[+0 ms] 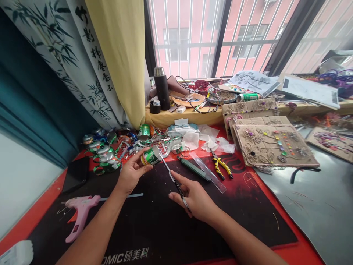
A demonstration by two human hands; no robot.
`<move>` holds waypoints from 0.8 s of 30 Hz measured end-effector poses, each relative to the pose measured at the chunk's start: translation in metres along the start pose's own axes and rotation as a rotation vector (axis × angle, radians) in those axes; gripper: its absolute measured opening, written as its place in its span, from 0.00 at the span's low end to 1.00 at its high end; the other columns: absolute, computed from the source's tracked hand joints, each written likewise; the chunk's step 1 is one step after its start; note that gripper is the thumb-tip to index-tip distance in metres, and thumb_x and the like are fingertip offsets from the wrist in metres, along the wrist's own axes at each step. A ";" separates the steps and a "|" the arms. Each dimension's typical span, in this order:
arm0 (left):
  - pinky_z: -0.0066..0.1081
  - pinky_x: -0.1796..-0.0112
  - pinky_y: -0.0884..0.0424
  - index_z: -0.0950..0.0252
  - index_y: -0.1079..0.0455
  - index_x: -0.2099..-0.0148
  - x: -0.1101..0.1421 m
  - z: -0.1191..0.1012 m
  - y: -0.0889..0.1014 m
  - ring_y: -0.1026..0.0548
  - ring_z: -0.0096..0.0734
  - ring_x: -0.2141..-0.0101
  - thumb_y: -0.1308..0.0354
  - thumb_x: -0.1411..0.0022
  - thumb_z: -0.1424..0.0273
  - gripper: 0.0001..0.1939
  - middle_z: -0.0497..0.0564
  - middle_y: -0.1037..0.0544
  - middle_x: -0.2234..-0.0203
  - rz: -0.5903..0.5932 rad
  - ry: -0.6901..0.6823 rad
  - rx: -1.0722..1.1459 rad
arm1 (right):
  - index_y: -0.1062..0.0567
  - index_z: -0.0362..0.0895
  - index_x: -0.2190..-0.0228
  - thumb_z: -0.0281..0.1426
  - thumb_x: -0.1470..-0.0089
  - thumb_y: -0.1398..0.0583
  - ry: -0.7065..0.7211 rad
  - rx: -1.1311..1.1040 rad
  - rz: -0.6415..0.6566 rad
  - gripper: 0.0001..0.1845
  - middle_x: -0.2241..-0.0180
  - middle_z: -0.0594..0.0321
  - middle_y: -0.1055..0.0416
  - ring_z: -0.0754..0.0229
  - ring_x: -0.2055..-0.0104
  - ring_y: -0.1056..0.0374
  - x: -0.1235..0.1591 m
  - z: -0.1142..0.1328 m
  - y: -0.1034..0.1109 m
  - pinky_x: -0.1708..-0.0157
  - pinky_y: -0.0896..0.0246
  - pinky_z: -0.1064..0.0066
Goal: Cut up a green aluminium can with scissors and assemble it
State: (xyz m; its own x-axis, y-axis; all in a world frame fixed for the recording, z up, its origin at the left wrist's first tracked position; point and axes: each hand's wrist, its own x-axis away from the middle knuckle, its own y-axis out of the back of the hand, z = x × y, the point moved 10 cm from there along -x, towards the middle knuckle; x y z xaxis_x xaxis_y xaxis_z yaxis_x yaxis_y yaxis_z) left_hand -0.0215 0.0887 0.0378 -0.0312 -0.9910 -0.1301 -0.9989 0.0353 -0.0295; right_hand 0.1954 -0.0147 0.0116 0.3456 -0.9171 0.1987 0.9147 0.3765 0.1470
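Observation:
My left hand [131, 173] grips a cut green can piece [151, 156] between thumb and fingers, tilted with its open side to the right. In my right hand [193, 197] is a pair of scissors [178, 187] with dark handles. Their silver blades point up and left, with the tips at the rim of the can; whether they cut into the metal cannot be made out. Both hands hover over a black desk mat [154, 224]. Behind the can lie shredded metal strips [162, 141] and another green can piece [144, 132].
A pink glue gun [81, 213] lies at left, near a black phone [75, 173]. Cut cans [106, 156] cluster behind it. To the right are a green utility knife [194, 169], a clear ruler [209, 173], yellow-black pliers [221, 165] and cardboard panels [275, 143]. A dark thermos [161, 90] stands on the sill.

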 end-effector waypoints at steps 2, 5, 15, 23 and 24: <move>0.49 0.40 0.24 0.58 0.26 0.33 0.000 0.000 0.000 0.20 0.57 0.42 0.17 0.55 0.58 0.48 0.58 0.17 0.41 -0.003 0.001 0.014 | 0.39 0.53 0.25 0.35 0.36 0.32 -0.002 0.011 -0.004 0.43 0.79 0.78 0.41 0.70 0.86 0.43 0.000 0.000 0.001 0.86 0.49 0.80; 0.48 0.40 0.24 0.58 0.24 0.34 -0.001 0.001 0.001 0.19 0.56 0.42 0.17 0.55 0.59 0.46 0.58 0.17 0.41 -0.013 0.001 0.028 | 0.38 0.54 0.26 0.33 0.36 0.33 -0.001 0.020 -0.009 0.42 0.80 0.78 0.41 0.70 0.86 0.45 0.000 0.000 0.001 0.86 0.50 0.80; 0.45 0.39 0.25 0.62 0.20 0.40 0.000 0.008 0.003 0.19 0.52 0.44 0.16 0.57 0.60 0.41 0.58 0.14 0.46 -0.075 0.075 0.171 | 0.38 0.53 0.26 0.31 0.35 0.35 0.016 0.081 -0.019 0.41 0.79 0.77 0.41 0.69 0.87 0.40 0.000 -0.001 -0.002 0.87 0.49 0.80; 0.42 0.47 0.20 0.62 0.19 0.41 0.001 0.005 0.001 0.16 0.50 0.50 0.16 0.57 0.60 0.40 0.58 0.14 0.50 -0.070 0.064 0.181 | 0.38 0.54 0.26 0.36 0.37 0.32 0.043 0.065 -0.012 0.43 0.78 0.76 0.41 0.69 0.86 0.42 -0.001 0.001 0.002 0.86 0.49 0.79; 0.41 0.49 0.19 0.62 0.19 0.41 0.002 0.005 0.000 0.16 0.49 0.52 0.16 0.56 0.59 0.40 0.58 0.13 0.51 -0.061 0.069 0.186 | 0.38 0.54 0.26 0.36 0.37 0.32 0.045 0.064 -0.012 0.43 0.78 0.76 0.41 0.69 0.86 0.42 -0.001 0.002 0.002 0.86 0.49 0.80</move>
State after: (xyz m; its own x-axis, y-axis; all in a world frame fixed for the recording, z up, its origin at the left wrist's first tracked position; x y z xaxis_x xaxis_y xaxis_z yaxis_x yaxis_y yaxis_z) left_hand -0.0215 0.0877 0.0324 0.0201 -0.9983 -0.0549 -0.9758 -0.0077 -0.2186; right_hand 0.1968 -0.0132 0.0134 0.3451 -0.9260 0.1532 0.9040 0.3719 0.2111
